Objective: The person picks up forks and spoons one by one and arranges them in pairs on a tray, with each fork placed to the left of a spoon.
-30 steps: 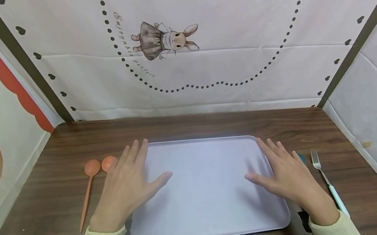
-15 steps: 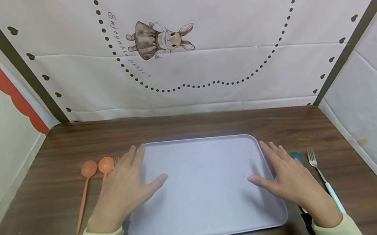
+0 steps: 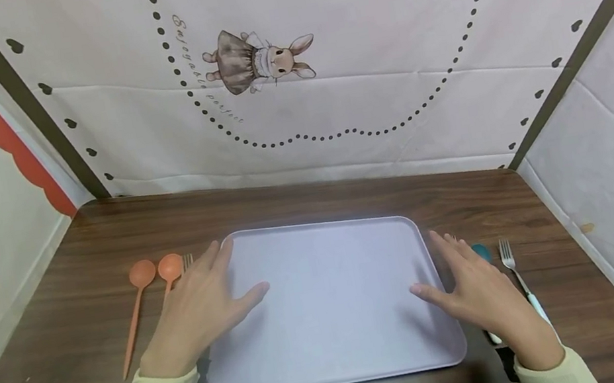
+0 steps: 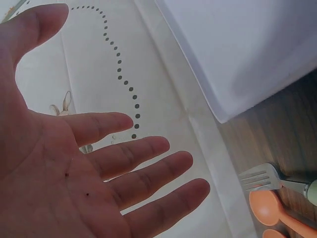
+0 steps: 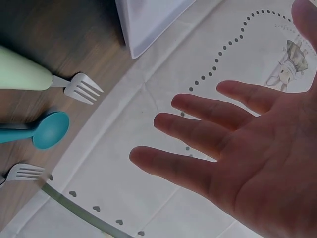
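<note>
A pale lavender rectangular tray (image 3: 330, 301) lies on the table between my two hands. My left hand (image 3: 199, 309) is held over its left edge, fingers spread and thumb extended inward above the tray. At the right edge hovers my right hand (image 3: 480, 294), fingers loosely straight, thumb over the tray. Both wrist views show bare palms. Left of the tray lie two orange spoons (image 3: 142, 274) and a fork (image 4: 262, 178), partly hidden by my left hand in the head view. On the right are a teal spoon (image 5: 51, 130), a green-handled fork (image 5: 81, 88) and another fork (image 3: 506, 253).
The dark wood table (image 3: 296, 200) is enclosed by white printed cloth (image 3: 367, 41) at the back and sides. A small black object (image 3: 508, 364) lies by my right wrist, partly covered.
My right hand has shifted slightly right, away from the tray's edge, and my left hand slightly toward me. More of the teal spoon and left fork shows. The head view has shifted a little.
</note>
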`<action>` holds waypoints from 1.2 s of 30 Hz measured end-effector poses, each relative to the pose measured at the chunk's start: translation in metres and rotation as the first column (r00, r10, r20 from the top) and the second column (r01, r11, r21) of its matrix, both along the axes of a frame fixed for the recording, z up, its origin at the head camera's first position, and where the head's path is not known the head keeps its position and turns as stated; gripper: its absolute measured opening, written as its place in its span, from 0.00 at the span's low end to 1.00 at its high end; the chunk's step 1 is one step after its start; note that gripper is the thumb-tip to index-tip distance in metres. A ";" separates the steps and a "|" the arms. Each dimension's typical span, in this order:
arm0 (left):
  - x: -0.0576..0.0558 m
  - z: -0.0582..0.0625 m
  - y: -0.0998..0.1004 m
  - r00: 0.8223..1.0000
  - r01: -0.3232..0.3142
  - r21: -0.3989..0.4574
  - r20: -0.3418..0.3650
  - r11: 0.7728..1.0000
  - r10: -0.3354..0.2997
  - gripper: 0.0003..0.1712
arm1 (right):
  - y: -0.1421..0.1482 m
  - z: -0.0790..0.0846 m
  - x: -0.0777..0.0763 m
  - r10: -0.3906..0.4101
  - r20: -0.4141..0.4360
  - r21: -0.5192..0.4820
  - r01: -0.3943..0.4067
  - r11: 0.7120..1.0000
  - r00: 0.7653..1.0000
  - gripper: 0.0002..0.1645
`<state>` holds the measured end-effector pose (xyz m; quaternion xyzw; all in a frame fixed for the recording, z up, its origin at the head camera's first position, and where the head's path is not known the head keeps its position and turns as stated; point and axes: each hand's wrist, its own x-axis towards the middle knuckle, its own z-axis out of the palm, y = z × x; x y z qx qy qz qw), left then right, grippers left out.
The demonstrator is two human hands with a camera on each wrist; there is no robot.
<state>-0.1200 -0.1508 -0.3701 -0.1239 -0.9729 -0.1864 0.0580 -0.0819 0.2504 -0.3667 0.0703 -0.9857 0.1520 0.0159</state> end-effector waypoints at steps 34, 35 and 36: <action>-0.002 -0.008 -0.005 0.995 -0.008 -0.013 0.097 1.000 0.010 0.55 | 0.022 -0.014 0.014 -0.009 -0.040 -0.019 0.008 1.000 0.999 0.55; -0.003 -0.008 -0.005 0.995 -0.009 -0.015 0.101 1.000 0.011 0.55 | 0.022 -0.015 0.014 -0.009 -0.044 -0.019 0.008 1.000 0.999 0.54; -0.003 -0.009 -0.005 0.994 -0.010 -0.014 0.106 1.000 0.012 0.55 | 0.024 -0.016 0.015 -0.008 -0.048 -0.017 0.007 1.000 0.999 0.54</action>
